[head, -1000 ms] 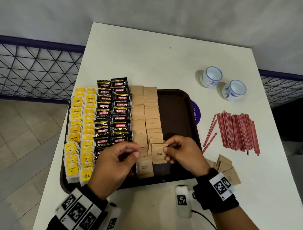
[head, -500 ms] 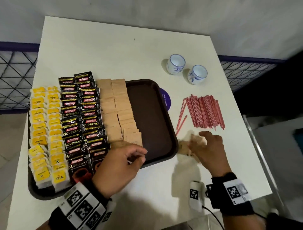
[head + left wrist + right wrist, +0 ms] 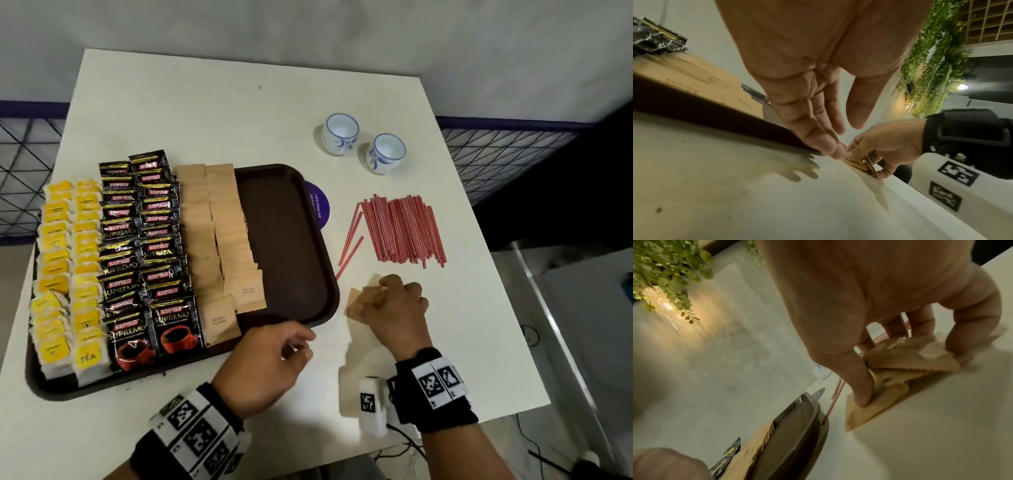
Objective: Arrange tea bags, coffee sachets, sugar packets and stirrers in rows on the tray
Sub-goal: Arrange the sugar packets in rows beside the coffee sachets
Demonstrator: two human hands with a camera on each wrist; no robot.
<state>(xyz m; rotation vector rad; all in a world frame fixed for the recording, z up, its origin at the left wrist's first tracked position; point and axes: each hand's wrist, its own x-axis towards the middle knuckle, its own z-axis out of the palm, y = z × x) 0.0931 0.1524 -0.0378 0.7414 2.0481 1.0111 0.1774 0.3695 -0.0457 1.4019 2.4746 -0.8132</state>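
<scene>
Wristbands with black-and-white markers sit nearest, and just beyond them the left hand [image 3: 270, 363] hovers over the table [image 3: 479, 342] at the near rim of the brown tray [image 3: 291, 240], its fingers loosely extended and holding nothing, while the right hand [image 3: 394, 308] curls down on a small heap of loose sugar packets [image 3: 356, 301] lying on the table just right of the tray, thumb and fingers gripping them. Farther off, the tray carries rows of yellow tea bags [image 3: 68, 274], black coffee sachets [image 3: 144, 246] and brown sugar packets, the red stirrers [image 3: 400, 233] lie in a pile on the table beyond the right hand, and two cups [image 3: 363, 147] stand at the far side.
</scene>
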